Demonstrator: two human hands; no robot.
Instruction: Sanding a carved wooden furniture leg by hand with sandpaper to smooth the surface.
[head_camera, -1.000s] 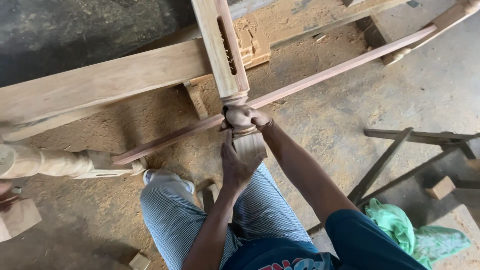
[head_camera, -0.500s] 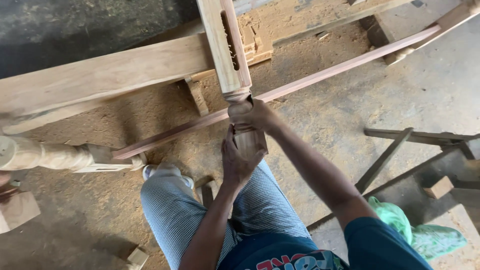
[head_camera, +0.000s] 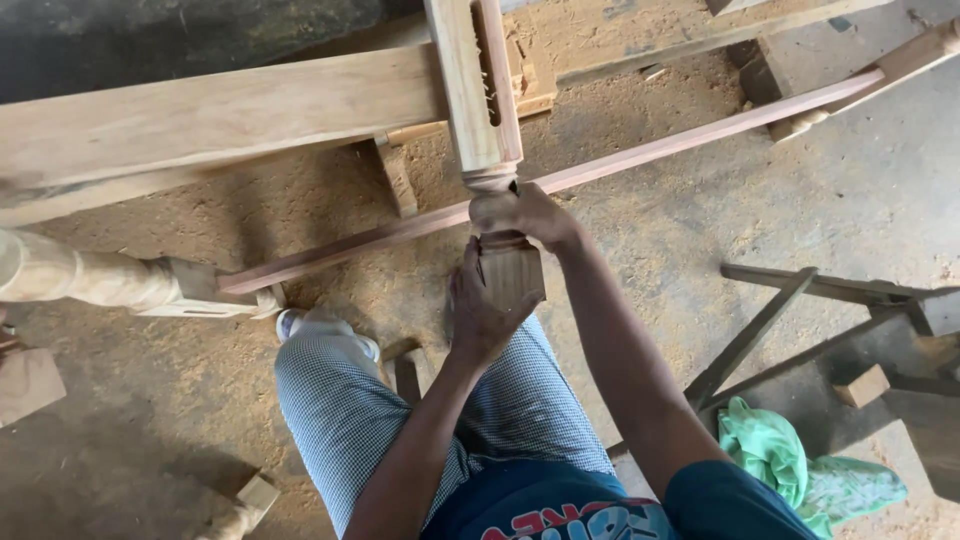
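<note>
- A person seated over a sawdust-strewn floor (head_camera: 650, 240) works on a turned wooden leg (head_camera: 478, 100), a pale post with a long mortise slot cut in its upper square section; its lower end rests against the person's checked trousers (head_camera: 340, 410).
- The right hand (head_camera: 520, 212) is clamped round the leg's narrow turned neck, fingers curled together over it just below the carved ring. Half a second earlier this hand sat slightly lower in the view, and a second ago lower still, with the knuckles showing more plainly.
- The left hand (head_camera: 478, 310) presses against the square block (head_camera: 512, 275) at the leg's lower end, thumb raised along one side, fingers wrapped behind the block and mostly hidden. Its hold looks unchanged across the three moments.
- The leg now stands further right and higher in the view than before, as does the rest of the scene, so the camera itself has shifted.
- A long reddish slat (head_camera: 640, 155) runs diagonally behind the hands; a broad pale plank (head_camera: 220, 110) lies above it at left.
- A second turned leg (head_camera: 90, 280) lies on the floor at left, now partly cut off by the picture's edge.
- A green cloth (head_camera: 790, 455) lies at lower right beside a dark wooden frame (head_camera: 790, 305).
</note>
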